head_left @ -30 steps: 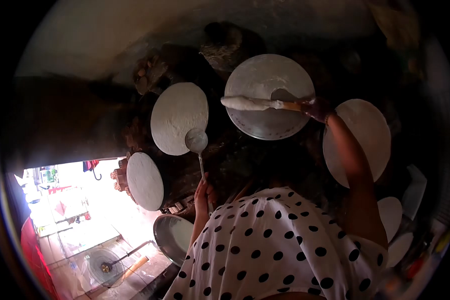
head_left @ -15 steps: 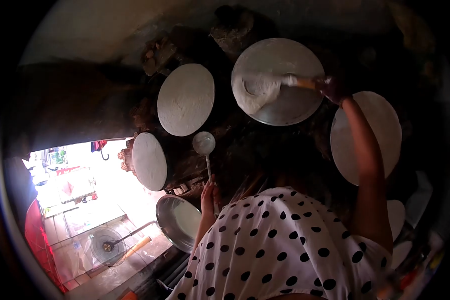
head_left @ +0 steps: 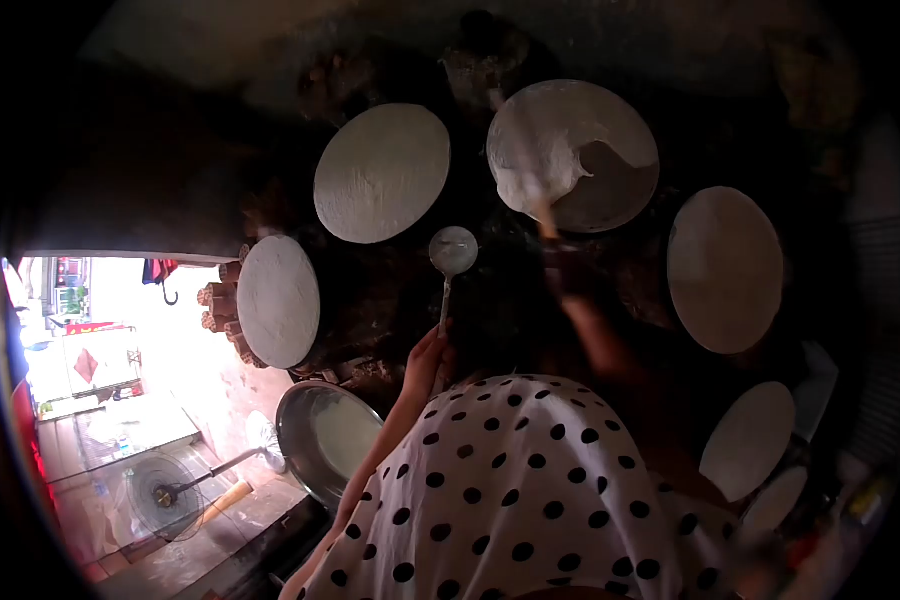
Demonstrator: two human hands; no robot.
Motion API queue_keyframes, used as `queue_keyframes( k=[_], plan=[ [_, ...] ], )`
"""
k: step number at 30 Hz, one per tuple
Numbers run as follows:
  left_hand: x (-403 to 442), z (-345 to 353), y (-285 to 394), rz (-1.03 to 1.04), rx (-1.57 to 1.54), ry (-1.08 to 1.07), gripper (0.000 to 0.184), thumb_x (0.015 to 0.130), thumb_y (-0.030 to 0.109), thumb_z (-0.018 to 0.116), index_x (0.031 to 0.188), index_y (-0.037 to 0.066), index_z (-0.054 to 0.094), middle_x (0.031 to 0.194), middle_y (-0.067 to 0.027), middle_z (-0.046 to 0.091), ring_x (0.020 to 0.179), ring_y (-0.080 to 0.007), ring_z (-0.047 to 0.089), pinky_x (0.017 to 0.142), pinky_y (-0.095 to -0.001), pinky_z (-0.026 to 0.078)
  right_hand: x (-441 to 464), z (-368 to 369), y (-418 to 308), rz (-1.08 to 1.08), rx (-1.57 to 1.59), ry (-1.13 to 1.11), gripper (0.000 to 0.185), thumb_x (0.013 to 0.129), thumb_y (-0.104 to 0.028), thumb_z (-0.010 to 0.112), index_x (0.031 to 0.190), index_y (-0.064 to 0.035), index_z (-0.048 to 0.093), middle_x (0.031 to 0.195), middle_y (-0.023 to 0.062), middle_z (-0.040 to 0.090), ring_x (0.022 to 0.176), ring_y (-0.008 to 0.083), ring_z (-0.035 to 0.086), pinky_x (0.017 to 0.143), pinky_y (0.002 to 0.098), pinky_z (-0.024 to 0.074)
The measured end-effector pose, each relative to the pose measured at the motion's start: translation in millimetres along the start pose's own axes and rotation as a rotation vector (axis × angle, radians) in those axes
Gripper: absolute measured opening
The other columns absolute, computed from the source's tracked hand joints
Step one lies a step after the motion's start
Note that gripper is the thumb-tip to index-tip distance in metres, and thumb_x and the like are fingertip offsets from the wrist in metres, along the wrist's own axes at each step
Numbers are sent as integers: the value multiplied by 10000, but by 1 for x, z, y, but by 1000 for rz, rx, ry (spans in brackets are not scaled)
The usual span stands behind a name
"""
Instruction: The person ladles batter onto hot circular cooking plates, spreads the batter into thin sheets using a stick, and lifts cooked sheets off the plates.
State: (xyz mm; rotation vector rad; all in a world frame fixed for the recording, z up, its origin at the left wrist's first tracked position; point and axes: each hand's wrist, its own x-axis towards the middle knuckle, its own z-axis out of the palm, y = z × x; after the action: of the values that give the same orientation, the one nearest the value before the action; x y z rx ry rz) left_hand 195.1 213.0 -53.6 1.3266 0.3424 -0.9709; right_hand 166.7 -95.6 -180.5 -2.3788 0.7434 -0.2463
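My left hand (head_left: 427, 362) is closed round the handle of a ladle (head_left: 454, 251), whose pale, coated bowl points away from me. My right hand (head_left: 562, 268), dark and blurred by motion, grips the wooden handle of a spreading paddle (head_left: 533, 165). The blurred paddle lies across the left part of a round pan (head_left: 615, 205). White batter (head_left: 560, 125) covers much of that pan, with a bare grey patch at its right. Left of it is a round pan with an even white layer (head_left: 382, 174), and a similar disc (head_left: 725, 270) is at the right.
Another white round (head_left: 279, 302) stands at the left beside stacked perforated briquettes (head_left: 220, 300). A metal pot (head_left: 295, 440) of white liquid is at the lower left, near a fan (head_left: 167, 495). Two pale discs (head_left: 750, 440) are at the lower right.
The ladle has moved away from the left pan's edge. My right hand has come down and left, and the paddle has turned from sideways to steep. Batter has shifted within the pan.
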Motion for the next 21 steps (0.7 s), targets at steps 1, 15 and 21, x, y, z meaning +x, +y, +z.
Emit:
queue_keyframes(
  k=[1,15,21],
  plan=[
    [-7,-6,3,-1,-11,-10,415,974,183,459,1381,106,440,657,13,507,482,-75,446,446,-200,359,0,11,-53,87,10,32,454,956,-383,356,875,-62,666,812,210,652,752,390,629,693,506,492],
    [-54,-131,-8,46,-159,-70,379,988,164,432,1359,93,458,660,0,466,449,-96,405,421,-233,345,18,88,-97,853,322,57,576,812,-558,516,894,-17,696,872,233,667,853,373,648,735,489,490],
    [-45,-153,-10,122,-55,-75,391,988,173,440,1376,125,456,661,12,461,437,-85,400,410,-229,352,-43,57,-3,891,406,207,497,814,-483,571,818,2,679,626,127,626,541,246,617,522,377,472]
  ],
)
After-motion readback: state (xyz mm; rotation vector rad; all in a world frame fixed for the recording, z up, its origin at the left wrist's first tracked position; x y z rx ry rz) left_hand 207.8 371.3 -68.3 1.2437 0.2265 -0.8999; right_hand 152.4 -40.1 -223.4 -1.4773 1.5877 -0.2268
